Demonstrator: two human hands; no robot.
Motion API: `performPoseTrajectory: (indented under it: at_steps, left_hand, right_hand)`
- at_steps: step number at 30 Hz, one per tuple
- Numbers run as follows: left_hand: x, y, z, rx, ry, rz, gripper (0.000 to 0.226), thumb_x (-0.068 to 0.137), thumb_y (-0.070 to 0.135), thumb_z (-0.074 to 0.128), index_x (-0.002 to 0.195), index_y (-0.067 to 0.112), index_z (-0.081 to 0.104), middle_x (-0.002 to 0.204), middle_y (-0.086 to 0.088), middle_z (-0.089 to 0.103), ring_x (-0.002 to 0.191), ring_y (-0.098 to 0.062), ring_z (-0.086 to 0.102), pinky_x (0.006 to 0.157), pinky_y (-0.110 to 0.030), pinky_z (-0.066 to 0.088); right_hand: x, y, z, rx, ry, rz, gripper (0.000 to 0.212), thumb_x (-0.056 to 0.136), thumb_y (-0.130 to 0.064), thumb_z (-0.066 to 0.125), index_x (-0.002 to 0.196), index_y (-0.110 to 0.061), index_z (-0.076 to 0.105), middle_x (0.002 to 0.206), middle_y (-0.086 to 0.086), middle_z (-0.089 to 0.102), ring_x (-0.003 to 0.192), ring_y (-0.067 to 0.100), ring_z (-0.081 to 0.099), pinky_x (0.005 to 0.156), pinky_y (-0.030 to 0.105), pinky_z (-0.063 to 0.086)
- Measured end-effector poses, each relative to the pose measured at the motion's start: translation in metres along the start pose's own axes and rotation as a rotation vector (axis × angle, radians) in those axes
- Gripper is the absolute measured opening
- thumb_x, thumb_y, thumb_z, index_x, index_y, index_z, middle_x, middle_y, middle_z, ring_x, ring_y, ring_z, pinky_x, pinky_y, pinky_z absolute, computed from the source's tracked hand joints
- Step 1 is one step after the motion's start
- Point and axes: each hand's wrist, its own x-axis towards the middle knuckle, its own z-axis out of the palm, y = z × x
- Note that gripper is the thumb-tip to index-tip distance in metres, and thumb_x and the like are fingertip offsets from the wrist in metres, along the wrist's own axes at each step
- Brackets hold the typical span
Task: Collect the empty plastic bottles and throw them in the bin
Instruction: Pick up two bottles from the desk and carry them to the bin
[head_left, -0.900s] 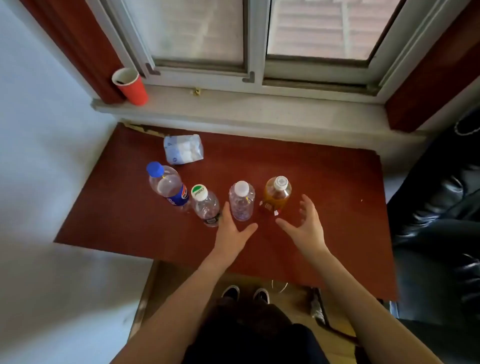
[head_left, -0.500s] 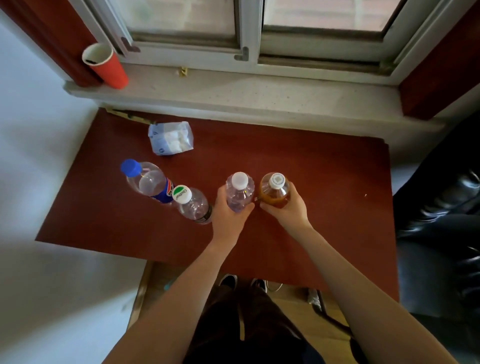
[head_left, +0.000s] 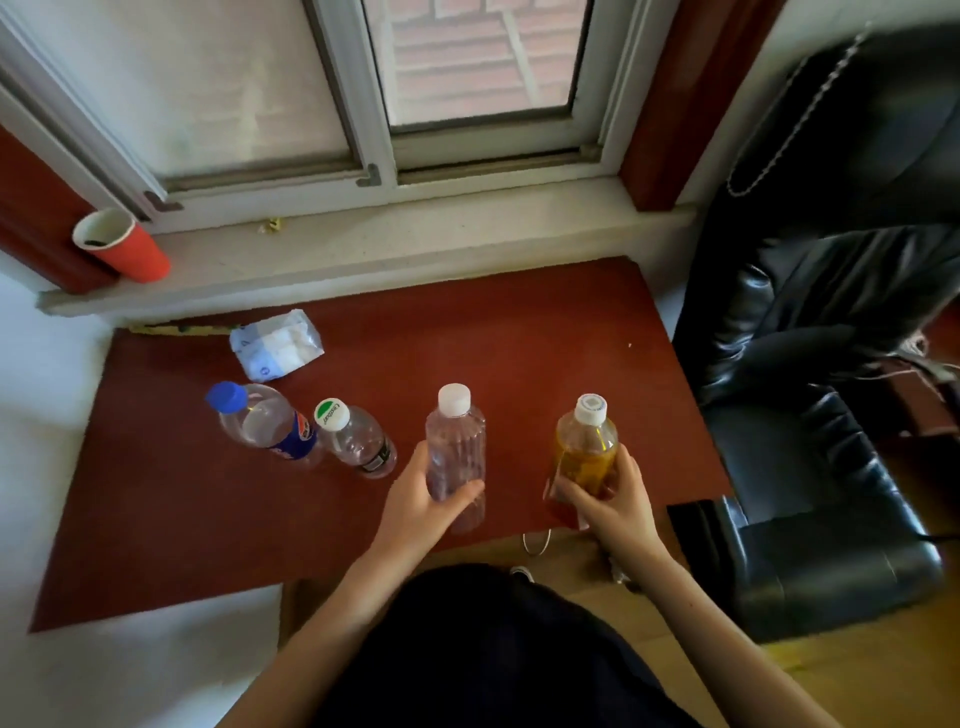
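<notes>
1. The step in hand is collecting: each of the hands has a bottle in its grip, and both bottles look lifted clear of the counter (head_left: 493, 332), toward the person.
2. The left hand (head_left: 421, 506) wraps around the lower body of the clear bottle (head_left: 456, 447), white cap up, fingers (head_left: 462, 493) curled across its front.
3. The right hand (head_left: 613, 501) clasps the amber bottle (head_left: 587, 452) low on its body; this bottle has a yellowish tint and a white cap, and whether any liquid remains inside I cannot tell.
4. Taking the clear bottle as landmark: the green-capped bottle (head_left: 358, 439) stands on the counter just left of it, and the blue-capped bottle (head_left: 265, 421) stands beyond that, further left and touching or nearly touching its neighbour.
5. Behind and left of the clear bottle lies a plastic packet (head_left: 275, 345); further back, on the windowsill (head_left: 415, 239), sits a red cup (head_left: 122, 247). Neither belongs to the task.
6. A black chair (head_left: 810, 415) stands well to the right of the clear bottle.
7. No bin shows in view, so the next move likely calls for turning away to find it, dropping both bottles in, then returning for the two left on the counter.
</notes>
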Motion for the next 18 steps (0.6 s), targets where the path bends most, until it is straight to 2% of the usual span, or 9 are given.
performPoseTrajectory:
  at_steps: [2, 4, 7, 11, 14, 18]
  left_hand:
    - [-0.013, -0.012, -0.003, -0.022, -0.123, -0.017, 0.043, 0.084, 0.031, 0.071, 0.120, 0.025, 0.048, 0.105, 0.010, 0.068, 0.093, 0.009, 0.063, 0.077, -0.006, 0.046]
    - [-0.022, -0.025, -0.008, -0.020, -0.212, -0.044, 0.043, 0.085, 0.033, 0.069, 0.121, 0.025, 0.047, 0.108, 0.007, 0.069, 0.094, 0.003, 0.066, 0.082, -0.017, 0.053]
    - [-0.033, -0.040, -0.013, 0.007, -0.317, -0.058, 0.029, 0.087, 0.032, 0.067, 0.109, 0.027, 0.049, 0.100, 0.001, 0.071, 0.087, -0.001, 0.069, 0.074, -0.019, 0.053]
    - [-0.037, -0.047, -0.015, 0.068, -0.471, -0.057, 0.024, 0.087, 0.033, 0.066, 0.104, 0.028, 0.050, 0.092, -0.003, 0.071, 0.080, -0.007, 0.070, 0.078, -0.033, 0.054]
    - [-0.031, -0.043, -0.005, 0.155, -0.615, -0.035, 0.027, 0.087, 0.038, 0.066, 0.105, 0.027, 0.048, 0.095, -0.003, 0.070, 0.082, -0.012, 0.071, 0.078, -0.039, 0.057]
    - [-0.026, -0.019, 0.025, 0.200, -0.740, 0.026, 0.046, 0.081, 0.048, 0.065, 0.116, 0.023, 0.048, 0.102, 0.000, 0.069, 0.089, -0.016, 0.070, 0.076, -0.040, 0.058]
  right_hand:
    - [-0.035, 0.019, -0.001, 0.019, 0.087, 0.059, 0.059, 0.064, -0.052, 0.079, 0.114, -0.035, 0.055, 0.113, -0.003, 0.058, 0.102, 0.013, 0.062, 0.088, 0.038, 0.056]
    - [-0.070, 0.035, 0.003, 0.069, 0.180, 0.133, 0.050, 0.070, -0.045, 0.080, 0.113, -0.034, 0.056, 0.108, -0.004, 0.065, 0.098, 0.010, 0.066, 0.085, 0.033, 0.057]
    - [-0.121, 0.053, 0.015, 0.178, 0.355, 0.255, 0.044, 0.079, -0.029, 0.078, 0.116, -0.025, 0.056, 0.102, -0.006, 0.069, 0.097, 0.012, 0.067, 0.082, 0.029, 0.056]
    - [-0.183, 0.075, 0.032, 0.239, 0.557, 0.370, 0.044, 0.081, -0.029, 0.076, 0.119, -0.021, 0.055, 0.102, -0.005, 0.068, 0.097, 0.015, 0.066, 0.079, 0.030, 0.053]
    - [-0.223, 0.089, 0.040, 0.303, 0.691, 0.434, 0.044, 0.080, -0.030, 0.076, 0.117, -0.020, 0.054, 0.103, -0.001, 0.069, 0.097, 0.017, 0.067, 0.080, 0.032, 0.055]
    - [-0.266, 0.095, 0.042, 0.391, 0.852, 0.470, 0.048, 0.080, -0.029, 0.076, 0.120, -0.017, 0.053, 0.108, 0.001, 0.069, 0.099, 0.018, 0.067, 0.084, 0.037, 0.057]
